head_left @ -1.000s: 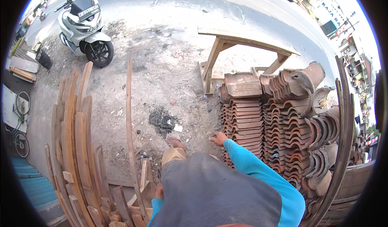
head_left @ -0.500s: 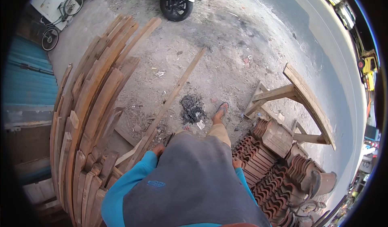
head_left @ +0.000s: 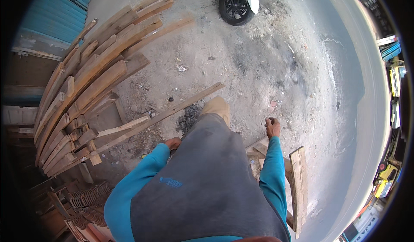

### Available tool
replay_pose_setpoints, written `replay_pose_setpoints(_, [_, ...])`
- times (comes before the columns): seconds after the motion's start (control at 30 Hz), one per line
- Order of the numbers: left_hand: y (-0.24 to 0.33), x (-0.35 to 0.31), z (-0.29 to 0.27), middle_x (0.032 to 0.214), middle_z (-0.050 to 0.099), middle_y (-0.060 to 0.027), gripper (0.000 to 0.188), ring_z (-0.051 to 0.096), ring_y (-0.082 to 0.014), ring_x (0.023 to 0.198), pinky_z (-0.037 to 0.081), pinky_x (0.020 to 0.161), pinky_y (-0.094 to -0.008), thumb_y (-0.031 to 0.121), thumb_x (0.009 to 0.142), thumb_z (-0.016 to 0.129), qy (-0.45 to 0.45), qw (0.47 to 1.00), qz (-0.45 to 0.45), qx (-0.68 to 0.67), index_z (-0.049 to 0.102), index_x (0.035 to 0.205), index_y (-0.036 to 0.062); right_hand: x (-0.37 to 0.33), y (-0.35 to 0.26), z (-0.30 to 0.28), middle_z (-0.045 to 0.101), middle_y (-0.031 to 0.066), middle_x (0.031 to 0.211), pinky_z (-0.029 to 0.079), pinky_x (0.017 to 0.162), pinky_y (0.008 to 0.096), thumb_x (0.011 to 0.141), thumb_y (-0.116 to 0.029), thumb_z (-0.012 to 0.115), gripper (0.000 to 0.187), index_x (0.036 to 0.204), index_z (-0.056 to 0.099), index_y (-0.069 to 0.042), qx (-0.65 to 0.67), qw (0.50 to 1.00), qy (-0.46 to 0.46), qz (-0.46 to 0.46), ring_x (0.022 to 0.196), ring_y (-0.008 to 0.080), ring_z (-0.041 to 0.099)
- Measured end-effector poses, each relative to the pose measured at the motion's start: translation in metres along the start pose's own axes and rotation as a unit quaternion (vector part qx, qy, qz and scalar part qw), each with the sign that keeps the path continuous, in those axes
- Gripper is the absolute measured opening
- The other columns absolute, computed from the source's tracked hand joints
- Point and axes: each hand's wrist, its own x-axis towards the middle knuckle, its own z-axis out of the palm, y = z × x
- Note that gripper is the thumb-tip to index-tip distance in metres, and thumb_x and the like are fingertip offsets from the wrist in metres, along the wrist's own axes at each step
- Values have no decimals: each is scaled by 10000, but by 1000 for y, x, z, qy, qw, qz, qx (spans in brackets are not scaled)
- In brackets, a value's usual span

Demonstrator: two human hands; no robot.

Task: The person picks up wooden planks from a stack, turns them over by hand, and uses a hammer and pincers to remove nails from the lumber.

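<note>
Now, in the head view, the person has turned to their right. The roof tiles were by the right hand a moment ago, but now they sit low on the left side. The wooden bench has come in close along the right arm. So the tiles are out of easy reach, and the bench and the wood are the near things.

The left hand hangs close beside the grey shirt. Its fingers are partly hidden, so I cannot tell if they are wide, closed or holding something. The long thin stick is the wood nearest to it, just past the hand, and a gap shows between them. The big wood pile is farther off to the left.

The right hand is up over the dirt, with its fingers loosely bent. I see nothing in it. The bench is below it in the view, beside the sleeve, and the hand is apart from it.
</note>
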Motion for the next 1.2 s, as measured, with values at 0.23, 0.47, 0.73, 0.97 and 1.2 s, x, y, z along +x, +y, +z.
replay_pose_setpoints(0.23, [61,95,89,1061,699,-275,342,666,-426,974,504,814,-508,238,921,630,72,993,-61,67,700,1105,-41,203,-131,-64,715,172,939,544,644,330,957,-314,666,451,1184,623,74,-101,985,-14,-142,779,207,706])
replay_pose_setpoints(0.47, [131,154,160,1002,714,-265,422,686,-453,938,532,796,-491,402,819,710,176,950,83,-243,737,957,3,233,-151,-67,724,280,1011,566,807,407,869,-337,714,480,1104,692,82,-317,924,-196,-85,880,334,734])
replay_pose_setpoints(0.73, [265,191,233,964,707,-277,417,680,-438,936,525,790,-485,398,768,732,200,894,-71,-396,737,897,2,419,-238,-54,736,249,947,565,775,415,880,-360,680,428,959,725,58,-427,812,-324,-232,895,325,723])
replay_pose_setpoints(0.97, [411,191,184,922,711,-248,426,685,-416,889,520,765,-480,397,773,731,209,763,-52,-610,734,950,10,602,-396,61,710,154,766,543,573,361,892,-321,730,414,1061,650,48,-339,846,-341,-231,643,217,715])
replay_pose_setpoints(1.2, [521,222,125,916,713,-230,410,683,-402,869,519,758,-476,380,783,727,231,741,-84,-625,731,947,4,621,-596,215,738,209,895,543,747,381,894,-377,734,456,1035,691,54,-296,734,-412,-451,828,281,716])
